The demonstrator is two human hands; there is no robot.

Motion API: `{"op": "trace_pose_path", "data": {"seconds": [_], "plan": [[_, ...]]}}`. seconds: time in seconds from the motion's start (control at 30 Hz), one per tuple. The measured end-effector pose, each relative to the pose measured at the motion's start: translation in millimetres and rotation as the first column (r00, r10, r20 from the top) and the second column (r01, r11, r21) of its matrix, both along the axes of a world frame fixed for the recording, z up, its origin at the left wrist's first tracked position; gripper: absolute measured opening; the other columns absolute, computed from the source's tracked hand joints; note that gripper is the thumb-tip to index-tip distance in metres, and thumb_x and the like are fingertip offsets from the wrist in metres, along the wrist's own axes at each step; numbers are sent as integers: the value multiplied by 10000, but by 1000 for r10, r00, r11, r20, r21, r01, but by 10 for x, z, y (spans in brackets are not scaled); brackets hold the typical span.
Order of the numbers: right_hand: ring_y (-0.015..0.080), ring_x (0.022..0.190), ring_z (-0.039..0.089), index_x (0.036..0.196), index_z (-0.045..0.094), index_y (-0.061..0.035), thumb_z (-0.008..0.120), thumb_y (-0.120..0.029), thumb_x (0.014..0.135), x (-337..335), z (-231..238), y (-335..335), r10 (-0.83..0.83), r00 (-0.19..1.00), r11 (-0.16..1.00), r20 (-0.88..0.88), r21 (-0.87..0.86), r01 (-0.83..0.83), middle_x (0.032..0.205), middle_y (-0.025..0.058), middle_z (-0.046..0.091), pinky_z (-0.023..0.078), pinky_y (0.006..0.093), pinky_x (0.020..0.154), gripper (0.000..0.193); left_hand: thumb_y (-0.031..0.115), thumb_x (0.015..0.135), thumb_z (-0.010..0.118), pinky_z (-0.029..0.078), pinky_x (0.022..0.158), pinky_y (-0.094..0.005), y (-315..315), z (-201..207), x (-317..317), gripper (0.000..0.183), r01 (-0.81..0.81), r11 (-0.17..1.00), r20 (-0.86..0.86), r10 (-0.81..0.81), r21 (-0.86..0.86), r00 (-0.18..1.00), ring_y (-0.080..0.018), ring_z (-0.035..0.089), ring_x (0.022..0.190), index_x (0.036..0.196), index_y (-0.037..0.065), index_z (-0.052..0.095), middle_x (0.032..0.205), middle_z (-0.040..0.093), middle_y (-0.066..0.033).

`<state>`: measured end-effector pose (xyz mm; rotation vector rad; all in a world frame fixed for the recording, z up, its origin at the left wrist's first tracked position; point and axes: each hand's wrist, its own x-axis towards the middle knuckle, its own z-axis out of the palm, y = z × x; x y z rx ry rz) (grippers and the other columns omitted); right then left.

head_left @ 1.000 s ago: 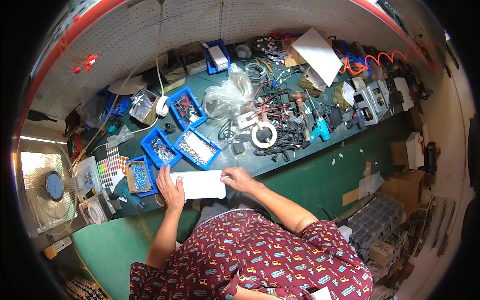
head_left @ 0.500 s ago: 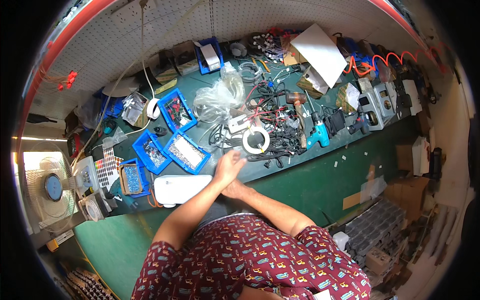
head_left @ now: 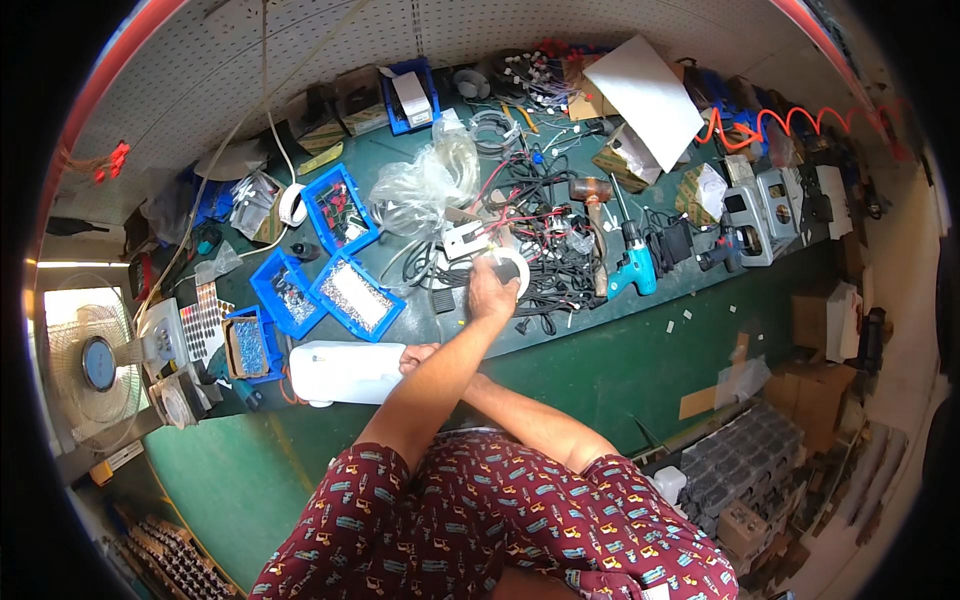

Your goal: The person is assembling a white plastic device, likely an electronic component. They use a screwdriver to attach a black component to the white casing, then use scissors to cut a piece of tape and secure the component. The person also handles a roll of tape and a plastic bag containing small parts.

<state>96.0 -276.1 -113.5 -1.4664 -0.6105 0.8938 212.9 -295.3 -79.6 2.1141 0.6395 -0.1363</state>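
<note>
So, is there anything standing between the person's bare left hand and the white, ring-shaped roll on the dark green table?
Nothing visible does. The bare left hand overlaps the white, ring-shaped roll at its near left edge in this view; whether it grips is unclear. Tangled black cables lie to the roll's right, not between them.

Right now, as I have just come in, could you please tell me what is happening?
A person works at a cluttered green bench, forearms crossed. The left hand is at a pale ring-shaped roll beside tangled cables. The right hand is at the right end of a white casing lying near the front edge.
</note>
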Motion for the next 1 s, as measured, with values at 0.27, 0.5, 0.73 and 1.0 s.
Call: {"op": "trace_pose_path", "data": {"seconds": [0.27,0.5,0.73,1.0], "plan": [[151,1064,571,1171,556,-77,618,-180,985,-58,-101,43,-34,999,999,41,24,33,1078,35,594,462,338,958,222,24,941,681,543,963,-368,867,896,-760,599,-167,314,-118,169,-935,978,-197,617,1162,1423,87,329,1289,610,-84],[191,887,685,1162,674,5,659,-67,923,233,545,-131,-69,995,996,-74,-64,64,981,115,737,548,340,832,251,9,942,672,535,989,-328,1613,1159,-1960,612,-148,228,-76,299,-962,951,-174,625,1152,1468,51,363,1310,601,-106],[144,971,653,1203,680,38,771,-278,895,318,1602,162,75,993,962,-86,-256,-95,1084,82,713,532,316,862,451,-8,905,702,546,979,-334,1814,1001,-2326,527,-138,232,-27,425,-963,905,-158,647,1108,1371,65,468,1261,626,-81],[196,855,677,1184,684,45,885,-250,731,559,876,391,40,983,949,180,-316,19,942,135,729,546,351,779,577,58,839,698,349,1127,-506,2685,1090,-2274,417,161,924,190,-238,348,953,-357,522,1247,1251,99,655,1342,597,-136]]}}
